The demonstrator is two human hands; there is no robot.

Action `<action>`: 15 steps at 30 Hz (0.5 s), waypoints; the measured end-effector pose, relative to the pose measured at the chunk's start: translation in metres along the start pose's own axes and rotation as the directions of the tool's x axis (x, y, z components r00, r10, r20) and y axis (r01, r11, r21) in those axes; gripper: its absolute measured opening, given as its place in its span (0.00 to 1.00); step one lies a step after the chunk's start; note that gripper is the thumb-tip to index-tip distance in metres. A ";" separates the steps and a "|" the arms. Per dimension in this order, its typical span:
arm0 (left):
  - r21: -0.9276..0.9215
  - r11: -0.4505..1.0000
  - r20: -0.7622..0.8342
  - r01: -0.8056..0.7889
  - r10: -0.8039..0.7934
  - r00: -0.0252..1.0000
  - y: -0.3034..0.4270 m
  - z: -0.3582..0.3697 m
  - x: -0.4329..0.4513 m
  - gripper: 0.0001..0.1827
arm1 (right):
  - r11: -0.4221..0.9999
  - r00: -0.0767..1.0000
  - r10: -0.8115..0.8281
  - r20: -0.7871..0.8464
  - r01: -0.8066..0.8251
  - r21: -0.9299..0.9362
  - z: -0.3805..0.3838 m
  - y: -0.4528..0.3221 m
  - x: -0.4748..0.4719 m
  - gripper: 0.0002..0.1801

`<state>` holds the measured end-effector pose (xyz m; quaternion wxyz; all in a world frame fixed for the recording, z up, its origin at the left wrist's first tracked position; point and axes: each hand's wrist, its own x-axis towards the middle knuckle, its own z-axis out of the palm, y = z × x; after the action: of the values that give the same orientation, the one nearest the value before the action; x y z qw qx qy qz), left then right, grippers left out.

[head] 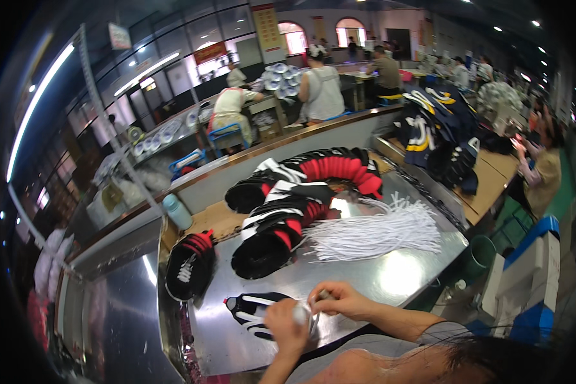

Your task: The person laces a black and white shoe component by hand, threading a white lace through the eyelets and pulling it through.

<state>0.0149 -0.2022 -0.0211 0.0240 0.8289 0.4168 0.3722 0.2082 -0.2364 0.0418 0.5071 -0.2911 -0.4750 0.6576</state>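
A black shoe upper with white stripes [254, 307] lies on the metal tabletop just before me. My left hand [285, 321] grips its near end, where a white part shows by the fingers. Close beside it, my right hand [333, 300] pinches a small thing too blurred to name, and a white lace hangs near its fingers. Beyond my hands lies a large bundle of white shoelaces [374, 235]. Two rows of nested black, white and red shoe uppers [269, 230] run behind and left of the laces. A black upper with white lacing [190, 266] rests at the left.
A light blue bottle [176, 211] stands at the table's back left, near a low partition [269, 149]. Dark blue uppers [432, 120] are heaped on the neighbouring cardboard-covered table. A co-worker [542, 168] is at the right. Others sit beyond the partition. A green bin [480, 252] stands right.
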 end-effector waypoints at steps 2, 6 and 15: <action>-0.104 0.988 0.223 0.115 -0.090 0.971 -0.008 0.054 -0.030 0.27 | 0.979 0.986 0.021 0.163 -0.053 0.198 0.008 -0.002 -0.010 0.10; -0.347 0.938 0.075 -0.004 0.032 0.997 -0.017 0.028 -0.004 0.25 | 0.921 0.941 -0.039 0.336 -0.097 0.378 0.001 -0.016 -0.025 0.07; 0.036 0.985 0.632 0.169 -0.153 0.760 -0.098 -0.030 0.016 0.22 | 0.991 0.974 0.095 -0.207 -0.112 -0.070 -0.011 0.146 0.046 0.10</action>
<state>-0.0644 -0.1353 -0.0241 0.2040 0.8664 0.4498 0.0734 0.1462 -0.1940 -0.0924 0.5055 -0.4016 -0.4314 0.6302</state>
